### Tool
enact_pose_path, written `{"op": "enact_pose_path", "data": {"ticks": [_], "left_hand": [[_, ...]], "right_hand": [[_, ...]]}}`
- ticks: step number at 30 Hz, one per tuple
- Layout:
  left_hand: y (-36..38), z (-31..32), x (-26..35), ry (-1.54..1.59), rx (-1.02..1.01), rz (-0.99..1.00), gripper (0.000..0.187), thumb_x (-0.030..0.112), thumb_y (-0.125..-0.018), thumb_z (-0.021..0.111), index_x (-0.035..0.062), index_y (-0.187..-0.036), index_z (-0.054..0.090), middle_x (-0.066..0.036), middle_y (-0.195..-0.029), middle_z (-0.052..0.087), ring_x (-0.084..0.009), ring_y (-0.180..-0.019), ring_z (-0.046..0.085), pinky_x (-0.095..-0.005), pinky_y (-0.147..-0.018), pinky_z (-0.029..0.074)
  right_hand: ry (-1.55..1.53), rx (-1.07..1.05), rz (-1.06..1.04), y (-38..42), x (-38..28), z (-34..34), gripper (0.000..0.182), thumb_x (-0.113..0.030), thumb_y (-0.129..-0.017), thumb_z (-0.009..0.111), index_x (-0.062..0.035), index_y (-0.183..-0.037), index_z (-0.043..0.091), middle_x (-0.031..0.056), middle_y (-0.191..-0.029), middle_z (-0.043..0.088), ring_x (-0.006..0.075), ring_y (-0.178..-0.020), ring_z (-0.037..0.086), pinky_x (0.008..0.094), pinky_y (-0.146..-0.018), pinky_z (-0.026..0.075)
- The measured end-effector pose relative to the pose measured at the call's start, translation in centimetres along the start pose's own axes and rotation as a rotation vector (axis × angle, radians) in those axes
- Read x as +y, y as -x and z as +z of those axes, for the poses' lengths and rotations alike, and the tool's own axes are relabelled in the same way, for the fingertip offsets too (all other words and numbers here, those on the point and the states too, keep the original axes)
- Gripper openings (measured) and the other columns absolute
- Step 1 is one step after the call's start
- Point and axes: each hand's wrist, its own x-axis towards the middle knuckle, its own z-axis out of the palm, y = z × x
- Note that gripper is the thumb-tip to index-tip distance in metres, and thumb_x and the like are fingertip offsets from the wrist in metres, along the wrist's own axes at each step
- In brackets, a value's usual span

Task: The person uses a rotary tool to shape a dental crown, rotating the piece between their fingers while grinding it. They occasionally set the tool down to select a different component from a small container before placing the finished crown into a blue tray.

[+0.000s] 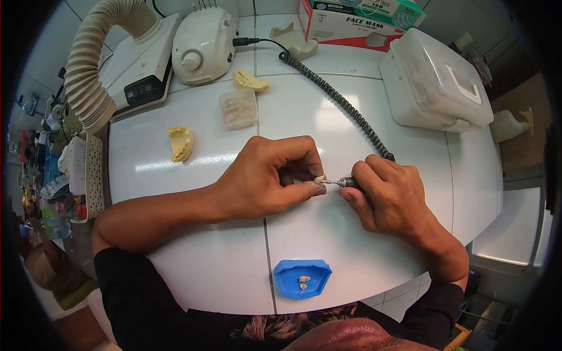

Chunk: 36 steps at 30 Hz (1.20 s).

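While the left hand (266, 178) pinches a small tooth piece (319, 179) between closed fingers | right hand (389, 196) fingers grip a handpiece (349, 183), its tip touching the piece | blue tray (302, 277) nearer, on tabletop (351, 234)

I see my left hand (266, 175) pinching a small tooth piece (319, 179) while my right hand (389, 196) grips the handpiece (350, 183), its bur touching it; a blue tray (301, 278) sits nearer me.
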Motion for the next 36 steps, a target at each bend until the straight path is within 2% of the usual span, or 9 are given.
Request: {"op": "enact_pose_path", "data": {"ticks": [4,7,10,16,19,22,31,36], "left_hand": [[0.0,0.2,0.1,0.018,0.019,0.041,0.016,0.0,-0.095,0.082,0.0006,-0.109,0.074,-0.006,-0.1,0.08,-0.01,-0.089,0.077,-0.0245,-0.076,0.06],[0.0,-0.1,0.3,-0.018,-0.017,-0.02,0.017,0.0,-0.095,0.082,0.0006,-0.11,0.075,-0.007,-0.102,0.081,-0.0103,-0.09,0.077,-0.0254,-0.077,0.061],[-0.1,0.4,-0.5,0.046,0.032,0.055,0.018,0.0,-0.094,0.082,0.0002,-0.11,0.075,-0.008,-0.104,0.082,-0.0108,-0.091,0.078,-0.0263,-0.078,0.062],[0.0,0.2,-0.3,-0.029,0.003,0.042,0.018,0.0,-0.093,0.083,-0.0004,-0.11,0.075,-0.009,-0.104,0.083,-0.0115,-0.088,0.078,-0.0269,-0.075,0.062],[0.0,0.1,0.1,-0.069,-0.007,-0.004,0.017,0.002,-0.094,0.083,-0.0004,-0.109,0.076,-0.008,-0.1,0.083,-0.0104,-0.083,0.077,-0.0262,-0.071,0.06],[0.0,0.2,0.0,-0.078,0.017,0.032,0.017,0.005,-0.095,0.084,-0.0002,-0.108,0.076,-0.007,-0.096,0.082,-0.009,-0.077,0.075,-0.025,-0.066,0.056],[0.1,0.2,0.2,-0.076,0.014,-0.005,0.019,0.01,-0.095,0.084,0.0005,-0.11,0.075,-0.005,-0.097,0.081,-0.0068,-0.079,0.07,-0.0239,-0.066,0.052],[0.0,0.2,0.1,-0.057,0.055,-0.014,0.018,0.012,-0.096,0.083,0.0012,-0.109,0.074,-0.003,-0.092,0.078,-0.0062,-0.075,0.066,-0.0242,-0.065,0.051]], "right_hand": [[0.003,-0.013,0.003,0.0,0.0,0.0,0.036,-0.039,-0.103,0.078,-0.0084,-0.091,0.063,0.0049,-0.076,0.056,0.0241,-0.059,0.065,0.039,-0.048,0.047],[0.0,-0.009,0.002,0.0,0.0,-0.1,0.036,-0.039,-0.103,0.078,-0.0086,-0.091,0.062,0.0049,-0.076,0.057,0.0241,-0.06,0.065,0.0389,-0.048,0.048],[-0.004,-0.003,-0.001,-0.1,0.0,-0.1,0.036,-0.039,-0.103,0.078,-0.0087,-0.091,0.062,0.0049,-0.076,0.056,0.0238,-0.06,0.065,0.039,-0.048,0.047],[-0.002,-0.007,-0.007,-0.1,-0.1,0.0,0.036,-0.038,-0.103,0.078,-0.0085,-0.091,0.061,0.005,-0.076,0.056,0.024,-0.06,0.065,0.0387,-0.047,0.047],[0.001,-0.008,-0.005,-0.2,-0.2,0.1,0.036,-0.038,-0.103,0.078,-0.0085,-0.091,0.061,0.0052,-0.076,0.057,0.024,-0.06,0.065,0.0385,-0.047,0.046],[0.004,-0.008,0.009,-0.2,-0.2,0.2,0.035,-0.038,-0.103,0.078,-0.0087,-0.091,0.061,0.0051,-0.076,0.057,0.0238,-0.061,0.065,0.0387,-0.047,0.046],[-0.002,-0.015,0.008,-0.3,-0.3,0.0,0.035,-0.039,-0.103,0.078,-0.0094,-0.092,0.062,0.0049,-0.076,0.057,0.0238,-0.061,0.065,0.0392,-0.047,0.047],[0.002,-0.012,0.02,-0.2,-0.4,0.1,0.035,-0.038,-0.103,0.078,-0.009,-0.092,0.062,0.0049,-0.075,0.057,0.0238,-0.06,0.064,0.0396,-0.048,0.047]]}}
